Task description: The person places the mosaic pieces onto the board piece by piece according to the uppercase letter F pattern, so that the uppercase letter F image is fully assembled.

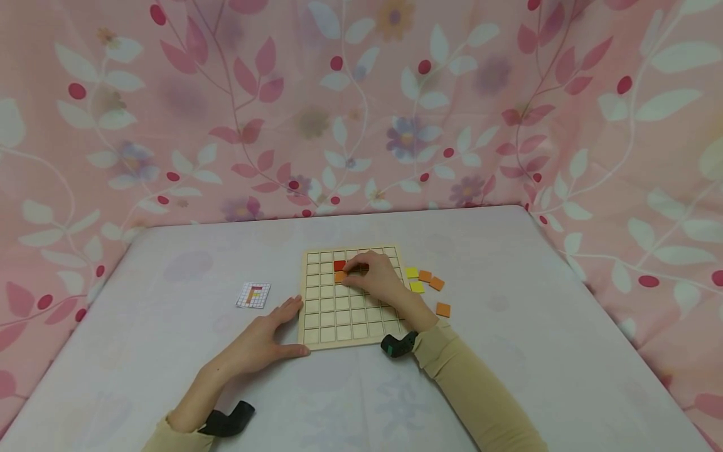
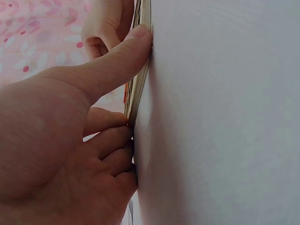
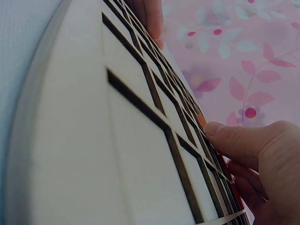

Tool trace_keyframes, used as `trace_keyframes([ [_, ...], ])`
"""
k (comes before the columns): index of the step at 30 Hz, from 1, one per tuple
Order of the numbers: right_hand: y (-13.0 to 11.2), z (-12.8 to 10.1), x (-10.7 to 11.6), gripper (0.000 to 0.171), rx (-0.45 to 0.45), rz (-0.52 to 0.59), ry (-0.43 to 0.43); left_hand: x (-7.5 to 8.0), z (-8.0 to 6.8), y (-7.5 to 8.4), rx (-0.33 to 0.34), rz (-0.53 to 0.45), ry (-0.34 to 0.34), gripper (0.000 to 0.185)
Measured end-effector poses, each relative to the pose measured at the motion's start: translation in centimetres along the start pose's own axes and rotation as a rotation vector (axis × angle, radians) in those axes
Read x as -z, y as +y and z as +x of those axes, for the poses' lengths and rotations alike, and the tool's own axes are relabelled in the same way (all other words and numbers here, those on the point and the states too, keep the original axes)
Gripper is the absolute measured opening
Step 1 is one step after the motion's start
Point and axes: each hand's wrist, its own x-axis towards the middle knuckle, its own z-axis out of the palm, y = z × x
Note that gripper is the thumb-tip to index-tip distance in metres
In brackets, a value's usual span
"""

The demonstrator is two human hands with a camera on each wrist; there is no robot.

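A wooden grid board (image 1: 327,319) lies on the table in the head view. On its upper part are a red tile (image 1: 339,265) and an orange tile (image 1: 339,276) just below it. My right hand (image 1: 380,276) reaches over the board from the right, thumb and index finger pinching the orange tile at its right side. In the right wrist view the thumb tip meets the orange tile (image 3: 201,120), and more red shows beside the curled fingers. My left hand (image 1: 257,339) rests at the board's near left corner, its thumb on the front edge and its fingertips against the left side.
Left of the board lies a small pattern card (image 1: 252,295) with coloured squares. To the right, loose yellow tiles (image 1: 417,287) and orange tiles (image 1: 443,309) are scattered close to the board. A flowered pink cloth (image 1: 361,113) hangs behind the white-covered table (image 1: 565,376).
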Motion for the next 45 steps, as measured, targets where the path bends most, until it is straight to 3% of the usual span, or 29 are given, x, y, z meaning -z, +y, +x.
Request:
trace_keyframes([
  [34, 0.4, 0.4, -0.1, 0.019, 0.014, 0.012, 0.017, 0.2, 0.0, 0.2, 0.007, 0.001, -0.003, 0.099],
  [39, -0.1, 0.4, 1.2, 0.020, 0.010, 0.077, 0.001, 0.1, -0.1, 0.2, 0.006, -0.003, -0.005, 0.098],
  [45, -1.3, 0.0, 4.6, 0.016, -0.037, 0.136, 0.043, 0.1, -0.1, 0.4, 0.000, 0.008, -0.005, 0.098],
])
